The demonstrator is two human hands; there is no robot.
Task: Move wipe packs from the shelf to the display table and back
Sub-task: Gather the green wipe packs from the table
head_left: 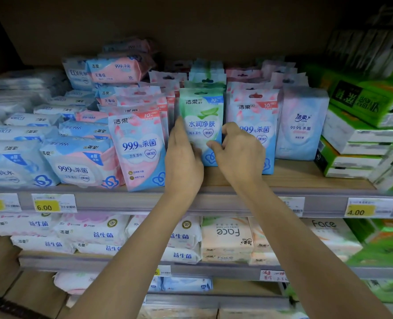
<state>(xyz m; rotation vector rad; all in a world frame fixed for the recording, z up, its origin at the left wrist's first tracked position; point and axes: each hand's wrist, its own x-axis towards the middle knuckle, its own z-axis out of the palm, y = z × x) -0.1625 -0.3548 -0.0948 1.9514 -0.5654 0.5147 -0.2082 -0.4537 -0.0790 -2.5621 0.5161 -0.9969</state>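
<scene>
Head view — left hand (183,162) and right hand (239,153), fingers curled, both grip the green wipe pack (202,120).

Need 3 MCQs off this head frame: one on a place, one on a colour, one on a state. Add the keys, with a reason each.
1. Where does the green-and-white soft wipe pack stand?
A) on the wooden shelf board, between pink-and-blue wipe packs
B) on the shelf below
C) on a display table

2. What colour is the patch on the price tag reading 6.00?
A) red
B) yellow
C) green

3. What are the left hand and right hand doing?
A) hanging idle
B) both holding the green-and-white pack
C) only the left touching it

Key:
1A: it stands upright on the upper board, with pink-and-blue packs on either side.
2B: the figures sit on a yellow patch.
3B: fingers of both hands curl onto its front and side edges.
</scene>
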